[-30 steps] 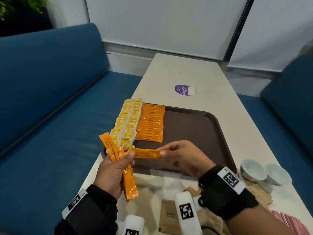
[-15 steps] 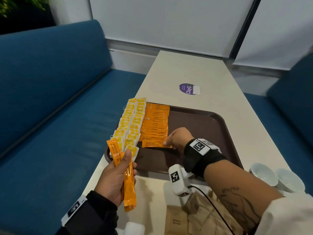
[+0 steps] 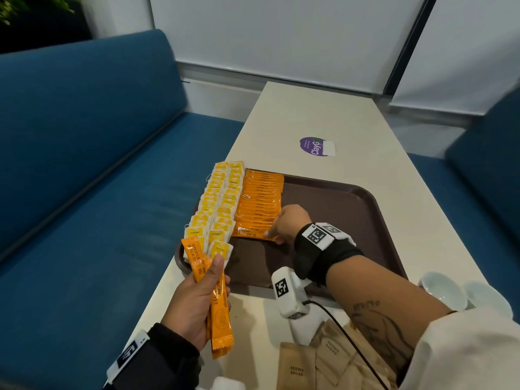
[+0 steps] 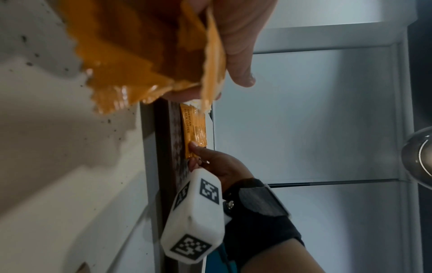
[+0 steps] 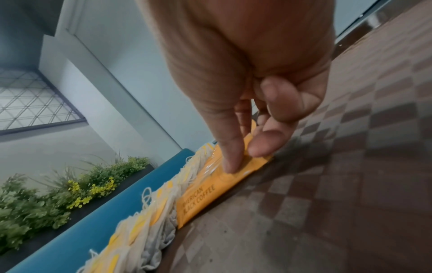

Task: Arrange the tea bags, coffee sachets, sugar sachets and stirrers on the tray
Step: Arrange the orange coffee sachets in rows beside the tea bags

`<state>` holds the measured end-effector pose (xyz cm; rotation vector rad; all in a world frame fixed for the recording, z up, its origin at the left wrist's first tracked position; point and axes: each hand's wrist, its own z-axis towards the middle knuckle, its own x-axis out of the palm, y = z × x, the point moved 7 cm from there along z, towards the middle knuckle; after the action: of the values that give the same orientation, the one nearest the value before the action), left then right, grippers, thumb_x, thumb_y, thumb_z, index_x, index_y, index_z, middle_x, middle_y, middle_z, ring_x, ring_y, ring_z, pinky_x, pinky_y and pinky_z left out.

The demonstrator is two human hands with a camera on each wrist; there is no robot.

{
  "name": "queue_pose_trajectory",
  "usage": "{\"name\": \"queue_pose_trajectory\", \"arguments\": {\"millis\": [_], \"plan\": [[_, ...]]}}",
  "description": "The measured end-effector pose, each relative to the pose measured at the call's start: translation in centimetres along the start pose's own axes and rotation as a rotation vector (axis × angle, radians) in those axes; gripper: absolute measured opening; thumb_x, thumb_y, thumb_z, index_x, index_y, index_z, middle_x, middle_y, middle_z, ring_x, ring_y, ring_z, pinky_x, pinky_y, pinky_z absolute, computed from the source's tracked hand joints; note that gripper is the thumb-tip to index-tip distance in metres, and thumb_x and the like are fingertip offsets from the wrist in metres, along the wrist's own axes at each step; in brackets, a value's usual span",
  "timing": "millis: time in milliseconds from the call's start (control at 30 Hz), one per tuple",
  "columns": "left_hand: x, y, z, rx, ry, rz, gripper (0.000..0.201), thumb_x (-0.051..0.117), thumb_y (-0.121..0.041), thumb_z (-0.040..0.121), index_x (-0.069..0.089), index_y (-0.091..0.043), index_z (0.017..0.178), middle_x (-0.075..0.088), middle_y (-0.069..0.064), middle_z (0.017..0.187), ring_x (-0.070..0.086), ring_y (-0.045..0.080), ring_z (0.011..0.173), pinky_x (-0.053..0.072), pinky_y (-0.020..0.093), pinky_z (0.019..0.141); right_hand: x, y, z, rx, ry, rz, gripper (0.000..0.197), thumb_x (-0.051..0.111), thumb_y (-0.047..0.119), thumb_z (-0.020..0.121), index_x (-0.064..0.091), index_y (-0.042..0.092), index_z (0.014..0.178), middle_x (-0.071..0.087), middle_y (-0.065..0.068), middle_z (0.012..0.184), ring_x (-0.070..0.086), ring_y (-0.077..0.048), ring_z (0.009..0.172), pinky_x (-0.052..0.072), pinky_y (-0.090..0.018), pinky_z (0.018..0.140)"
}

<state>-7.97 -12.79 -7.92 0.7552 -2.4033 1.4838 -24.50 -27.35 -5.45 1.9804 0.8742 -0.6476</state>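
A brown tray (image 3: 337, 220) lies on the table. Tea bags (image 3: 222, 204) fill two columns along its left side, and a column of orange coffee sachets (image 3: 260, 198) lies beside them. My right hand (image 3: 278, 229) is low over the tray and pinches the right end of the nearest coffee sachet (image 3: 247, 232), which lies flat at the near end of that column. In the right wrist view the index finger (image 5: 230, 157) sits on top of this sachet (image 5: 210, 195) and the thumb is at its edge. My left hand (image 3: 197, 299) grips several coffee sachets (image 3: 218, 308) at the tray's near-left corner.
Brown sugar sachets (image 3: 298, 370) lie on the table near me. Two white cups (image 3: 441, 288) stand at the right. A purple sticker (image 3: 315, 146) marks the table beyond the tray. Blue benches (image 3: 84, 192) flank the table. The tray's right half is bare.
My right hand took one sachet from the left hand's bunch, carried it forward and laid it at the near end of the orange column. The left hand moved little.
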Motion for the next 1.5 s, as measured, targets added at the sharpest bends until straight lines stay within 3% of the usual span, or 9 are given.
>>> {"name": "queue_pose_trajectory", "arguments": {"millis": [367,500,633,733,833,900,1033,1233,1500], "plan": [[-0.1,0.2,0.3,0.003,0.020,-0.011,0.056,0.061,-0.044,0.066,0.058,-0.011,0.111,0.057,0.007,0.073,0.052,0.018,0.065,0.046,0.032,0.058,-0.7,-0.3,0.6,-0.027,-0.078,-0.099,0.053,0.077,0.032,0.076,0.054,0.006,0.115,0.065,-0.010,0.114,0.061,-0.025,0.107,0.050,-0.033,0.089],[-0.1,0.2,0.5,0.017,0.010,-0.062,0.061,0.060,-0.047,0.064,0.056,-0.013,0.115,0.055,0.005,0.073,0.050,0.016,0.066,0.044,0.031,0.061,-1.6,0.7,-3.5,-0.229,-0.134,0.196,0.037,0.080,0.023,0.073,0.048,0.014,0.089,0.057,-0.003,0.094,0.056,-0.019,0.091,0.048,-0.031,0.076],[0.9,-0.2,0.2,0.053,0.032,-0.083,0.067,0.059,-0.046,0.066,0.056,-0.011,0.123,0.060,0.003,0.072,0.053,0.013,0.059,0.046,0.028,0.055,1.3,1.4,-10.2,-0.384,0.173,0.207,0.034,0.079,0.039,0.071,0.057,0.017,0.084,0.059,0.002,0.074,0.055,-0.009,0.067,0.041,-0.023,0.058],[1.6,-0.3,0.1,0.059,0.082,-0.091,0.065,0.059,-0.046,0.069,0.056,-0.016,0.127,0.069,0.013,0.101,0.062,0.018,0.069,0.052,0.025,0.050,4.8,0.7,-13.2,-0.409,0.433,0.096,0.030,0.080,0.036,0.071,0.057,0.020,0.081,0.060,0.004,0.065,0.054,-0.006,0.054,0.035,-0.019,0.046],[1.7,0.1,0.0,0.021,0.114,-0.101,0.065,0.065,-0.050,0.065,0.058,-0.025,0.124,0.065,0.014,0.119,0.065,0.036,0.093,0.056,0.039,0.065,6.0,0.0,-13.4,-0.413,0.462,0.217,0.026,0.080,0.020,0.074,0.053,0.020,0.076,0.059,0.002,0.062,0.052,-0.008,0.049,0.031,-0.017,0.040],[1.8,0.4,0.0,0.013,0.134,-0.097,0.061,0.066,-0.048,0.065,0.059,-0.022,0.120,0.068,0.016,0.110,0.068,0.032,0.078,0.053,0.044,0.070,5.8,-0.7,-13.1,-0.385,0.442,0.289,0.025,0.079,0.015,0.074,0.055,0.019,0.076,0.058,0.002,0.061,0.050,-0.009,0.048,0.030,-0.018,0.039],[1.6,0.5,-0.2,0.033,0.076,-0.067,0.040,0.062,-0.041,0.068,0.061,-0.013,0.096,0.060,0.005,0.067,0.057,0.016,0.052,0.050,0.026,0.047,4.1,-1.3,-12.5,-0.370,0.366,0.305,0.016,0.074,0.012,0.079,0.059,0.018,0.077,0.058,0.006,0.059,0.048,-0.007,0.050,0.033,-0.017,0.041],[0.4,0.8,0.1,-0.017,-0.013,-0.079,0.045,0.061,-0.050,0.065,0.056,-0.014,0.092,0.049,0.002,0.069,0.050,0.013,0.057,0.047,0.021,0.039,-1.1,-0.6,-7.8,-0.412,-0.023,0.042,0.007,0.066,0.011,0.086,0.069,0.016,0.090,0.060,0.001,0.084,0.058,-0.013,0.077,0.053,-0.029,0.073],[0.3,0.5,0.1,-0.061,-0.012,-0.077,0.045,0.060,-0.050,0.064,0.056,-0.012,0.088,0.049,0.003,0.066,0.051,0.011,0.048,0.048,0.020,0.040,0.4,2.2,-3.1,-0.358,0.036,-0.497,0.024,0.063,0.017,0.089,0.068,0.005,0.109,0.065,-0.009,0.116,0.061,-0.022,0.105,0.050,-0.035,0.094]]}}
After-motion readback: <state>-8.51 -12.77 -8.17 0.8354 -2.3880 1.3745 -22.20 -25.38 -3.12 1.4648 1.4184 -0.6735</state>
